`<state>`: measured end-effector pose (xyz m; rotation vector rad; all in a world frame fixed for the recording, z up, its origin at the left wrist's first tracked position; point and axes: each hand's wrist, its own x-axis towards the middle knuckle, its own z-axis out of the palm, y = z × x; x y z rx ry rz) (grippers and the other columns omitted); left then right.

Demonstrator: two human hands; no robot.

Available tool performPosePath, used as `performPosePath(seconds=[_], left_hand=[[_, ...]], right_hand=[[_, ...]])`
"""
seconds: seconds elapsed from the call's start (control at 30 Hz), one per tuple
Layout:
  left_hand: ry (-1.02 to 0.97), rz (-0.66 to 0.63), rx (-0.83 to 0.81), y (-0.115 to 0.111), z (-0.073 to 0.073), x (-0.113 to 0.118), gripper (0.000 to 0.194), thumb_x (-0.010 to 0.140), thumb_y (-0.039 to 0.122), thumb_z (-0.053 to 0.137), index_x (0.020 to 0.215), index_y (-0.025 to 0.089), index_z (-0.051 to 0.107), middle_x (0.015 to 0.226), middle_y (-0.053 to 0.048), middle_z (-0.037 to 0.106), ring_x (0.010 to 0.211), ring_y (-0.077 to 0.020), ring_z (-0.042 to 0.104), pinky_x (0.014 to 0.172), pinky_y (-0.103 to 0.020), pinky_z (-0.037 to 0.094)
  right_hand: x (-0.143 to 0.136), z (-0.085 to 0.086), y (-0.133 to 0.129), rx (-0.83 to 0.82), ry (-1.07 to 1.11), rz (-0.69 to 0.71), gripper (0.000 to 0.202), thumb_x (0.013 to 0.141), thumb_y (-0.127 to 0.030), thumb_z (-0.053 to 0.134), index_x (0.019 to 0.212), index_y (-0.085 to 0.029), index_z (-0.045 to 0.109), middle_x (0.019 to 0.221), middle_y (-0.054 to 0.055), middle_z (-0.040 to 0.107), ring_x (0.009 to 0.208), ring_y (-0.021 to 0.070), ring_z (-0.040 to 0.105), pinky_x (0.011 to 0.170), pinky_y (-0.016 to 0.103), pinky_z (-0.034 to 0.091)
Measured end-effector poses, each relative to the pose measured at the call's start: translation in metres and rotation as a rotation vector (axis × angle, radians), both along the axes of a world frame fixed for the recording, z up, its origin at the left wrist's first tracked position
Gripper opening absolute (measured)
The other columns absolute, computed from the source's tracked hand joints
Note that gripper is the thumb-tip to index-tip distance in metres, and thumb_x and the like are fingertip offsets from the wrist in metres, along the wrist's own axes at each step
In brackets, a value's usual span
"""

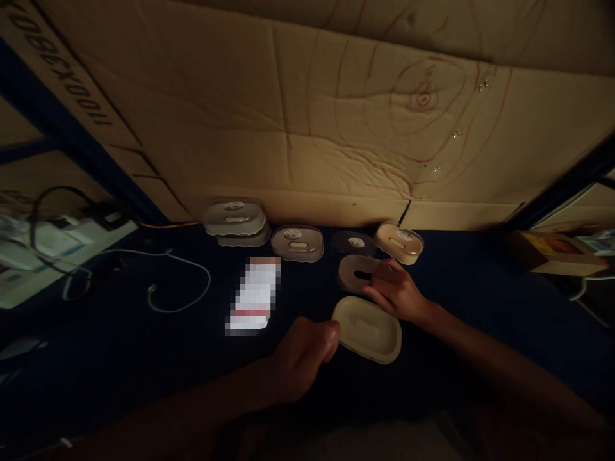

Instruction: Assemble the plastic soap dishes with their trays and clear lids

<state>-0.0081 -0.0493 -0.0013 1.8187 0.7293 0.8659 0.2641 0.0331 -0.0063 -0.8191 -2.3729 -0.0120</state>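
My left hand (310,352) is closed on the left edge of a cream oval tray (368,330) with rounded corners, tilted a little toward me. Just beyond it, my right hand (396,289) reaches over a pale oval piece with a dark slot (353,272), fingers bent at its right side. Whether those fingers grip the piece or only touch it I cannot tell. Behind stand a clear lid with a round sticker (348,243) and a lidded beige oval box (398,244).
More lidded oval boxes stand at the back, one single (298,244) and a stacked pair (235,219). A lit, blurred-out phone-like screen (254,298) lies left of centre. A white cable (180,310) curls at left. A cardboard wall (240,96) rises behind; a small carton (552,259) sits right.
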Motion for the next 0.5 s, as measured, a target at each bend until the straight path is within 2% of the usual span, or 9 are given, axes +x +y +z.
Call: performPosePath(seconds=[0.1, 0.17, 0.27, 0.33, 0.37, 0.4, 0.43, 0.5], left_hand=[[0.028, -0.018, -0.036, 0.0, 0.003, 0.005, 0.047, 0.107, 0.046, 0.043, 0.066, 0.023, 0.037, 0.054, 0.007, 0.032, 0.048, -0.0087, 0.028, 0.047, -0.026, 0.022], [0.053, 0.014, -0.035, 0.001, 0.005, 0.008, 0.045, 0.104, 0.042, 0.049, 0.065, 0.024, 0.034, 0.055, 0.008, 0.03, 0.048, -0.0081, 0.026, 0.046, -0.025, 0.021], [0.067, 0.151, 0.013, 0.006, 0.005, 0.011, 0.042, 0.104, 0.037, 0.047, 0.067, 0.023, 0.037, 0.06, 0.007, 0.035, 0.053, -0.0093, 0.032, 0.051, -0.024, 0.028], [0.096, 0.179, 0.109, 0.012, 0.003, 0.012, 0.029, 0.101, 0.035, 0.054, 0.077, 0.022, 0.05, 0.073, 0.003, 0.05, 0.066, -0.0123, 0.048, 0.063, -0.026, 0.041], [0.129, 0.154, 0.171, 0.015, 0.001, 0.012, 0.017, 0.097, 0.035, 0.062, 0.089, 0.021, 0.058, 0.087, -0.001, 0.06, 0.08, -0.0161, 0.057, 0.075, -0.03, 0.048], [0.181, 0.123, 0.236, 0.018, -0.002, 0.012, 0.024, 0.09, 0.037, 0.072, 0.105, 0.021, 0.062, 0.107, -0.007, 0.065, 0.099, -0.0222, 0.062, 0.089, -0.037, 0.05], [0.26, 0.092, 0.286, 0.02, -0.005, 0.013, 0.046, 0.082, 0.039, 0.081, 0.12, 0.022, 0.062, 0.127, -0.012, 0.063, 0.117, -0.0296, 0.06, 0.101, -0.046, 0.048], [0.417, 0.042, 0.327, 0.024, -0.012, 0.014, 0.08, 0.07, 0.041, 0.091, 0.14, 0.023, 0.056, 0.152, -0.018, 0.051, 0.138, -0.041, 0.048, 0.112, -0.06, 0.037]], right_hand=[[0.003, 0.004, 0.0, -0.023, -0.021, -0.044, 0.026, 0.11, -0.03, 0.048, 0.111, -0.02, 0.072, 0.102, 0.009, 0.078, 0.098, 0.0252, 0.071, 0.092, 0.045, 0.051], [0.009, 0.004, 0.0, -0.072, -0.045, -0.076, 0.029, 0.109, -0.034, 0.053, 0.131, -0.02, 0.066, 0.125, 0.013, 0.073, 0.119, 0.0293, 0.067, 0.099, 0.049, 0.05], [0.016, 0.0, 0.001, -0.142, -0.129, -0.062, 0.04, 0.103, -0.046, 0.064, 0.135, -0.022, 0.064, 0.142, 0.015, 0.066, 0.13, 0.0332, 0.063, 0.106, 0.054, 0.047], [0.016, -0.004, 0.001, -0.145, -0.169, -0.049, 0.039, 0.103, -0.047, 0.065, 0.133, -0.022, 0.065, 0.143, 0.015, 0.065, 0.131, 0.0341, 0.062, 0.107, 0.056, 0.046], [0.015, -0.005, 0.001, -0.137, -0.169, -0.053, 0.039, 0.103, -0.046, 0.064, 0.133, -0.022, 0.065, 0.143, 0.015, 0.065, 0.131, 0.0341, 0.062, 0.107, 0.056, 0.046], [0.015, -0.005, -0.001, -0.124, -0.161, -0.064, 0.038, 0.104, -0.045, 0.063, 0.134, -0.022, 0.065, 0.141, 0.015, 0.066, 0.131, 0.0339, 0.062, 0.106, 0.056, 0.047], [0.014, -0.003, -0.002, -0.111, -0.147, -0.074, 0.037, 0.105, -0.044, 0.062, 0.135, -0.022, 0.065, 0.137, 0.015, 0.068, 0.128, 0.0333, 0.064, 0.105, 0.055, 0.048], [0.011, 0.003, -0.008, -0.105, -0.147, -0.052, 0.033, 0.107, -0.042, 0.058, 0.132, -0.022, 0.066, 0.127, 0.014, 0.073, 0.118, 0.031, 0.068, 0.099, 0.052, 0.051]])
